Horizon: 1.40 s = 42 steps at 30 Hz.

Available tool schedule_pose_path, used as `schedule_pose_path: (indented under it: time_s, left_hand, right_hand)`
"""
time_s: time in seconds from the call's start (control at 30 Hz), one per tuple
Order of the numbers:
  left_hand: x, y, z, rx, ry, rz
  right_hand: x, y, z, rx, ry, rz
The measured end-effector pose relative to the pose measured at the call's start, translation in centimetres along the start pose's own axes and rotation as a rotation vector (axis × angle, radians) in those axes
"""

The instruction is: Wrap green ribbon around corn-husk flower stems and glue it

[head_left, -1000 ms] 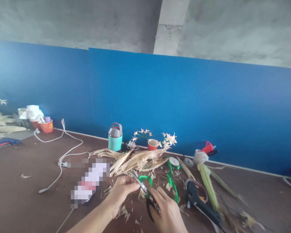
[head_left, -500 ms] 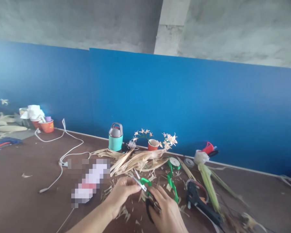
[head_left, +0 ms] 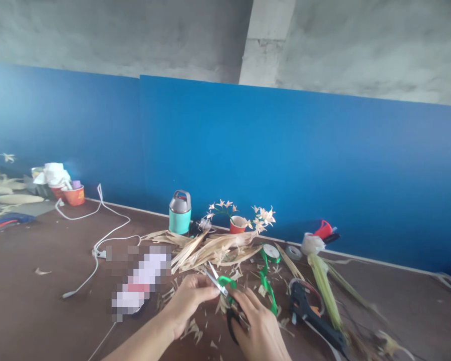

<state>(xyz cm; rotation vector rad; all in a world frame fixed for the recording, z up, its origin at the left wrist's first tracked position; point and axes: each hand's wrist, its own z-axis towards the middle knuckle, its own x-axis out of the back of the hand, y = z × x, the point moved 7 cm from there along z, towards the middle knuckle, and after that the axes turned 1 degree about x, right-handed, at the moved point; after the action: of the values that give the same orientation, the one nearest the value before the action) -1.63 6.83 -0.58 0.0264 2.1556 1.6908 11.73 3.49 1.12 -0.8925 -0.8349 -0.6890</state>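
Observation:
My right hand (head_left: pixel 257 318) is closed around a pair of scissors (head_left: pixel 221 286), whose dark handle loop shows below the fingers. Their blades point up and to the left, slightly parted. A short length of green ribbon (head_left: pixel 226 282) is beside the blades, close to the right fingertips. My left hand (head_left: pixel 191 298) is pinched, thumb against fingers, right at the blades; what lies in the pinch is too small to make out. Beyond both hands lie dry corn husks (head_left: pixel 218 248). A roll of green ribbon (head_left: pixel 271 253) trails a loose strip toward my right hand.
A black glue gun (head_left: pixel 311 318) lies to the right, near a green corn husk bundle (head_left: pixel 325 286) and a tape roll (head_left: pixel 293 252). Husk flowers (head_left: pixel 263 216), a red cup (head_left: pixel 238 225) and a teal flask (head_left: pixel 179 215) stand at the back. A white cable (head_left: pixel 108 233) winds at left.
Both hands and the scissors stay in nearly the same place. The blades look slightly more parted; the whole view has shifted very slightly.

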Motion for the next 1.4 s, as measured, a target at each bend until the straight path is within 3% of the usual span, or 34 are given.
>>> schedule_pose_path:
  time_s: [0.23, 0.43, 0.6, 0.73, 0.97, 1.2, 1.3, 1.4]
  left_hand:
    - [-0.2, -0.1, -0.1, 0.023, -0.006, 0.012]
    - [0.5, -0.2, -0.1, 0.035, 0.090, 0.021]
    - [0.7, 0.6, 0.2, -0.052, 0.076, 0.002]
    - [1.2, 0.8, 0.5, -0.116, 0.074, 0.052]
    - [0.6, 1.6, -0.1, -0.133, 0.077, 0.069]
    - [0.3, 1.8, 0.0, -0.159, 0.032, 0.134]
    - [0.5, 1.3, 0.5, -0.168, 0.025, 0.218]
    - [0.4, 1.2, 0.6, -0.179, 0.012, 0.320]
  right_hand:
    - [-0.2, 0.2, 0.0, 0.006, -0.018, -0.015]
    - [0.1, 0.7, 0.0, 0.007, 0.041, 0.049]
    - [0.6, 3.9, -0.1, -0.227, 0.189, 0.073]
    - [-0.2, 5.4, -0.3, -0.343, 0.107, 0.018]
    - [-0.5, 4.2, -0.1, -0.308, 0.020, -0.136]
    - [-2.1, 7.1, -0.1, -0.432, -0.055, 0.215]
    - [-1.3, 6.1, 0.5, -0.428, -0.006, 0.402]
    - [-0.1, 3.2, 1.7, -0.345, 0.040, 0.653]
